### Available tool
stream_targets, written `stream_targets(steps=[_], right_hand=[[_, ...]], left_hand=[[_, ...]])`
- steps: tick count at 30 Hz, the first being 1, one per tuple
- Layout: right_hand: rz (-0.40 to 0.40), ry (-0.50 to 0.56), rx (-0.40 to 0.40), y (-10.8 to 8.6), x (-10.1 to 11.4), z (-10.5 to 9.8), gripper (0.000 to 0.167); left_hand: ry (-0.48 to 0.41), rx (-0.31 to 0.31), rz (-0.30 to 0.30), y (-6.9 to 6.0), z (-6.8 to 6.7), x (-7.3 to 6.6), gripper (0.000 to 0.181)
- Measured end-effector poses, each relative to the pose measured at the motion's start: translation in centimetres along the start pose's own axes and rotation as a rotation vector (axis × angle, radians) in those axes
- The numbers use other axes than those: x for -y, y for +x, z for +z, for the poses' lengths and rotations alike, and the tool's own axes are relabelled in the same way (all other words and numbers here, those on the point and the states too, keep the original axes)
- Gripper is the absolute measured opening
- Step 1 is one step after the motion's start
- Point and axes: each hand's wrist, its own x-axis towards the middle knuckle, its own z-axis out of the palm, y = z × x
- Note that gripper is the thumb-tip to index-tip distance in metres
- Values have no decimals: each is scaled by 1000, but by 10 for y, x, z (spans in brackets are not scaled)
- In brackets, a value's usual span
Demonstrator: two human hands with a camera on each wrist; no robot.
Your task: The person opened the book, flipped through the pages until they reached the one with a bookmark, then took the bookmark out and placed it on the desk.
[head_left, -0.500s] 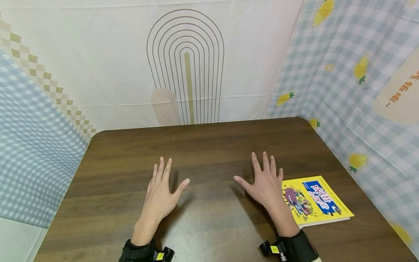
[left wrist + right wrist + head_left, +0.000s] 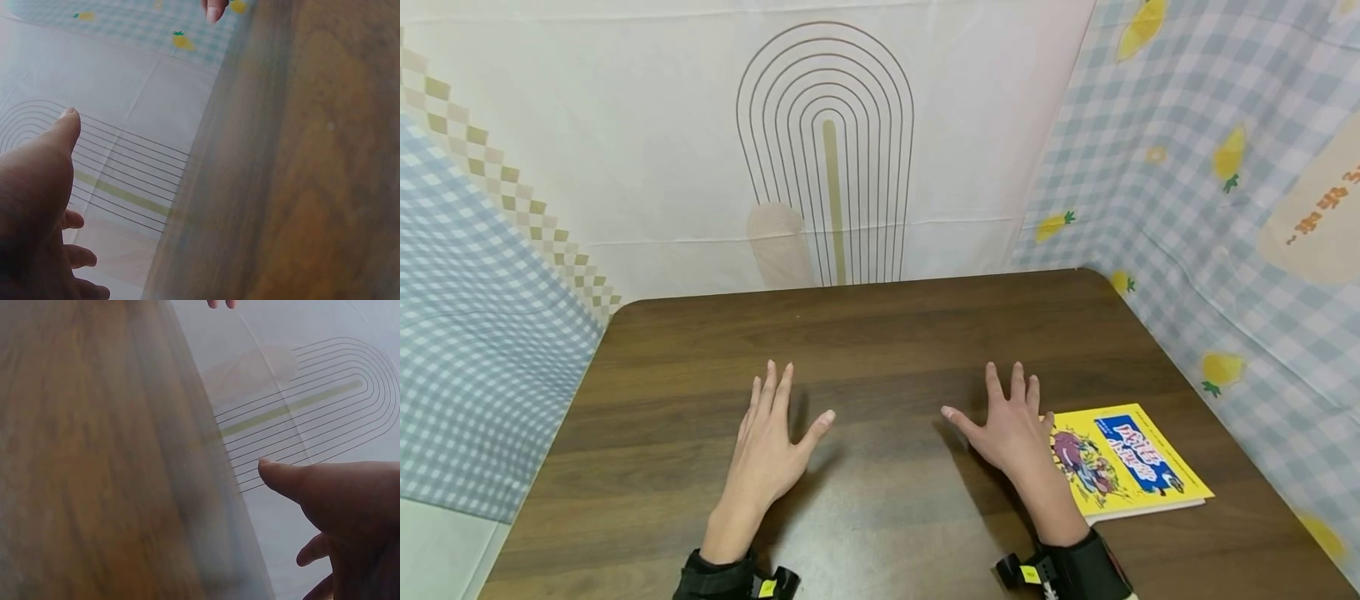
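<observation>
In the head view a yellow book [image 2: 1123, 458] with a blue title panel lies flat at the right of the brown wooden table [image 2: 880, 333]. My right hand [image 2: 1015, 433] hovers just left of the book and covers part of its left edge from this angle; its fingers are spread and hold nothing. On the left, my other hand [image 2: 767, 450] is held over the tabletop, thumb apart from its fairly straight fingers, with nothing in it. The left wrist view has that hand's thumb [image 2: 62, 131] at its left side. The right thumb [image 2: 281, 478] shows in the right wrist view.
A white cloth [image 2: 625, 125] with an arch pattern hangs behind the table's far edge. Blue checked cloths hang at both sides, the right one [image 2: 1187, 208] printed with yellow fruit. Each wrist wears a black strap with a small camera [image 2: 782, 582].
My right hand has shifted slightly, its fingertips now a little nearer to me and to the right. The left hand and the book look unchanged.
</observation>
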Motion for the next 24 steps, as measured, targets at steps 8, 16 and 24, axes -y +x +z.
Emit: stream_targets(steps=[8,16,24], right_hand=[[8,20,30,-2,3,1,106],[-33,37,31,0,5,5,100],[-80,29,22,0,8,12,100]], left_hand=[[1,7,-1,0,0,1,99],[-8,6,-4,1,0,1,100],[-13,13,0,1,0,-1,100]])
